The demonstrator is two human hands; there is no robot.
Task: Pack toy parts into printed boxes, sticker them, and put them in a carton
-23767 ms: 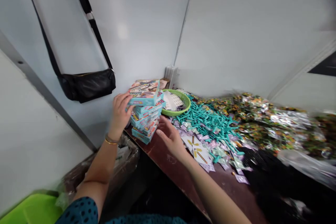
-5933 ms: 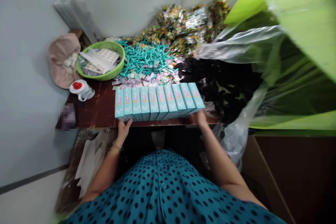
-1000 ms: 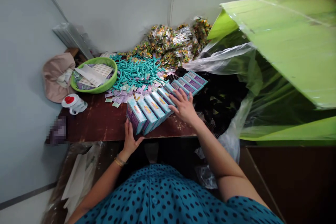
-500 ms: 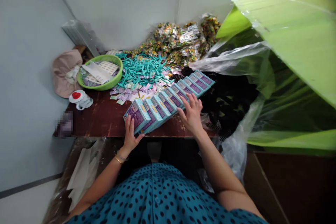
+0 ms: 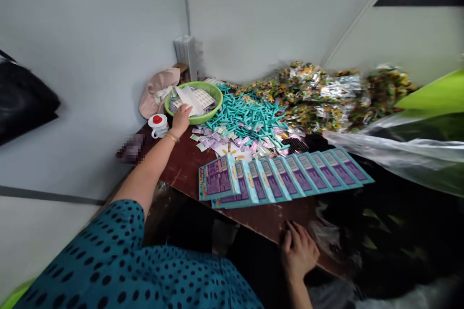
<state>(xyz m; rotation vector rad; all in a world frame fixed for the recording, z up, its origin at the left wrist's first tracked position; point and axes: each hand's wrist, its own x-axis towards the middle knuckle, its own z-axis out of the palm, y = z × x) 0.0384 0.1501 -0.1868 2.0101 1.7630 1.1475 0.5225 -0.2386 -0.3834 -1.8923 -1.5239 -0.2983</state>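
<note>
My left hand (image 5: 181, 118) reaches over the near rim of a green plastic basket (image 5: 210, 117), its fingers stretched onto the white paper strip (image 5: 190, 99) lying inside. Beside the strip are a sheet with rows of small marks (image 5: 204, 98) and small packets, partly hidden. At the table's front edge my right hand (image 5: 300, 251) rests with slightly bent fingers and nothing visible in them. Between the hands, several teal and purple printed boxes (image 5: 290, 176) lie overlapping in a slanting row; the leftmost one (image 5: 217, 176) sits on top of its neighbour.
A lidded mug (image 5: 158, 128) and a pink cloth bag (image 5: 155, 91) are left of the basket. Teal sticks (image 5: 250, 116) and small lilac packets (image 5: 213, 140) are heaped behind the boxes. Bags of colourful pieces (image 5: 315, 91) line the wall; clear plastic sheeting (image 5: 391, 140) spreads at the right.
Both hands have left the row of boxes. My left hand has moved left to the basket, and my right hand back to the table edge. The view has turned left.
</note>
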